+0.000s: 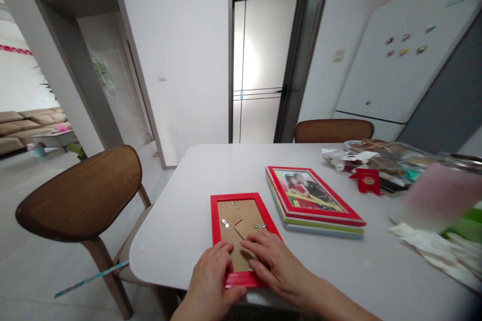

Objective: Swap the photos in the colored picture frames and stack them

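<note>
A red picture frame lies face down on the white table, its brown backing board turned up. Small metal clips sit at the edges of the board, and a thin dark stand piece shows near its middle. My left hand is closed round the near left corner, thumb at the front edge and fingers over the board. Curled over the near right part, my right hand presses its fingers on the board, thumb by the near edge. A metal clip there is partly hidden under these fingers.
To the right lies a stack of picture frames, the top one red with a photo. Beyond it are a red card, crumpled tissue and a blurred pinkish container. Wooden chairs stand at the left and far side.
</note>
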`<state>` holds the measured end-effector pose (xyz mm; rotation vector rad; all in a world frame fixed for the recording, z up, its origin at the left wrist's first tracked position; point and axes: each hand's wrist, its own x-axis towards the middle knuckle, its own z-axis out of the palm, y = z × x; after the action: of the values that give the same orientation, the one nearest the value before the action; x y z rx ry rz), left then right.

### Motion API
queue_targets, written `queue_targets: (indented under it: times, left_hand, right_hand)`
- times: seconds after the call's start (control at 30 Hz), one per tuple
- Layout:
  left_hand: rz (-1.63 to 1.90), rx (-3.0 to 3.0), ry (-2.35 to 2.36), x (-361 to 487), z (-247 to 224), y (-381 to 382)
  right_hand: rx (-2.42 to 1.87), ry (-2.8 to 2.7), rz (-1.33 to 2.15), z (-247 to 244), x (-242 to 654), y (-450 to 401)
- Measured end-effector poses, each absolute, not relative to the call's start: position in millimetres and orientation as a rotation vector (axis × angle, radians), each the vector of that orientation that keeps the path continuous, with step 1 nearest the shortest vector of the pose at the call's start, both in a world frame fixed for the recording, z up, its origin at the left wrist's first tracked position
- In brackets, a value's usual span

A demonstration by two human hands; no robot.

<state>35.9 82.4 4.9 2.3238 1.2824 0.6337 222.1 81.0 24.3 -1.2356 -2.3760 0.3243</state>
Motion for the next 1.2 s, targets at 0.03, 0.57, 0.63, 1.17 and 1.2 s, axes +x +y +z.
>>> queue_targets:
  times: [0.03,0.57,0.63,1.17,1.2]
  left_hand:
    - [0.632,2.322,1.277,34.7,3.9,82.5]
    - [0.602,2.279,1.271,32.2,2.0,82.8]
    - [0.584,2.268,1.273,31.9,3.8,82.0]
    - [0.383,2.472,1.251,40.7,-6.8,85.1]
    - [0.395,2.505,1.215,42.9,-12.1,86.0]
  right_hand:
    - [-1.258,-2.351,0.321,24.0,217.9,87.2]
    - [-1.389,-2.474,0.167,10.8,182.1,136.3]
    - [-1.472,-2.357,0.220,10.1,185.2,145.1]
    - [-1.752,-1.758,0.318,5.9,194.3,196.8]
    - [-1.699,-1.750,0.347,10.4,198.6,193.2]
